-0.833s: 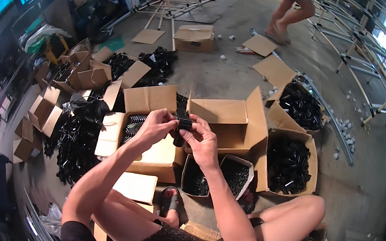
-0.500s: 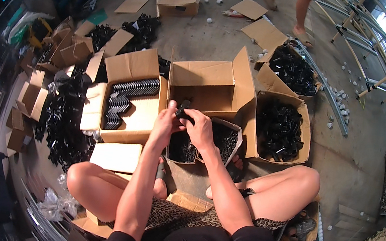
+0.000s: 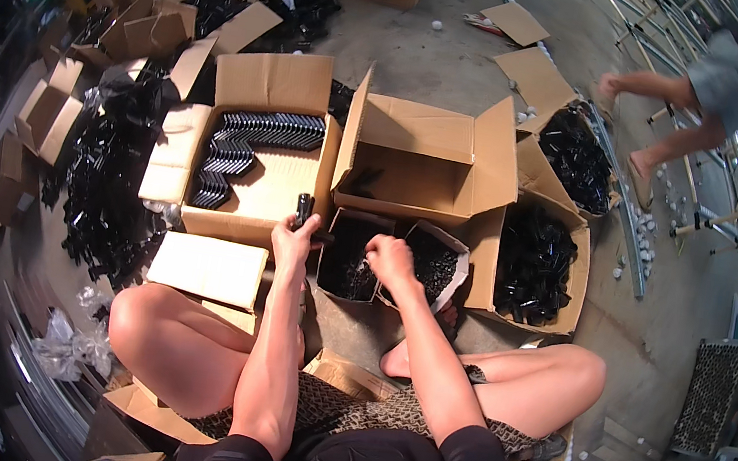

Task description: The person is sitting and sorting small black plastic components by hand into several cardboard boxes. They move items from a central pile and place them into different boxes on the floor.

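Note:
Upright in my left hand (image 3: pixel 294 236) is a black tubular fitting (image 3: pixel 304 207), its fingers closed around the lower part. My right hand (image 3: pixel 390 261) hovers over the two small boxes, fingers pinched together. Whatever those fingers hold, if anything, is hidden. Small black parts fill the left small box (image 3: pixel 344 297) and the right small box (image 3: pixel 452 294). To the left, an open carton (image 3: pixel 253 230) holds neat rows of black angled fittings (image 3: pixel 248 142). Behind my hands another open carton (image 3: pixel 403 209) has a dark shape at its inner left.
A carton of black fittings (image 3: pixel 536 262) stands at right, with another heaped box (image 3: pixel 578 158) behind it. Loose black parts (image 3: pixel 116 181) pile up on the left floor. A closed white-topped box (image 3: pixel 207 268) lies before my left knee. A person (image 3: pixel 716 83) walks at far right.
My hands have separated: the left moved down and left with the black fitting, the right down over the small boxes. The person walked rightward. My view has shifted slightly.

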A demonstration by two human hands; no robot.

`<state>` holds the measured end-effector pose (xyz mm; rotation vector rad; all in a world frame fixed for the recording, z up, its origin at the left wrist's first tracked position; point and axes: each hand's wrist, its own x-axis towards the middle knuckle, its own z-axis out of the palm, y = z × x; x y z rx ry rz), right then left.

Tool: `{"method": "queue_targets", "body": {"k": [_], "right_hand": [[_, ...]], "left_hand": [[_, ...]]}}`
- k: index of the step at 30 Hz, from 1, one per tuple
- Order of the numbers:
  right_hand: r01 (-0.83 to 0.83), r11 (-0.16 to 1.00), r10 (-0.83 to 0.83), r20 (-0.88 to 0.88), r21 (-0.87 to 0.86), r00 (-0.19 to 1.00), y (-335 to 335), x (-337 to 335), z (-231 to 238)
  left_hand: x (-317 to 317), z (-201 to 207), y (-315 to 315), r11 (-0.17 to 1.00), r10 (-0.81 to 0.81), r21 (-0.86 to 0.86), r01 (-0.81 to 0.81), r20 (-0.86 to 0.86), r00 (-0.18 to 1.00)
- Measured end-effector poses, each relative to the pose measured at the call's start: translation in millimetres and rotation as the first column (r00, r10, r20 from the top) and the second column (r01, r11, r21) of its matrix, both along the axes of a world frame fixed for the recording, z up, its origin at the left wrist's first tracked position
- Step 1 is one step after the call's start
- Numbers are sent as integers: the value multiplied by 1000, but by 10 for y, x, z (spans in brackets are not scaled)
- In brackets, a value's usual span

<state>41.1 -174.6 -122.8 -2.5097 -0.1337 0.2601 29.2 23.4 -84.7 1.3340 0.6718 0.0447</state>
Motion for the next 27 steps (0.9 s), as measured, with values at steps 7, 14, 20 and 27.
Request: {"method": "queue_targets", "body": {"k": [7, 14, 20, 27], "right_hand": [[-460, 690, 541, -23, -559, 841, 446, -279, -944], [-361, 926, 358, -40, -113, 933, 244, -60, -789], [368, 519, -160, -335, 772, 929, 55, 128, 643], [71, 755, -19, -87, 652, 996, 200, 202, 742]], "left_hand": [[-13, 297, -46, 970, -44, 241, 27, 64, 997], [-41, 339, -237, 886, -187, 457, 81, 191, 963], [-72, 283, -295, 789, -239, 605, 107, 143, 960], [-86, 353, -468, 704, -333, 695, 149, 136, 933]]}}
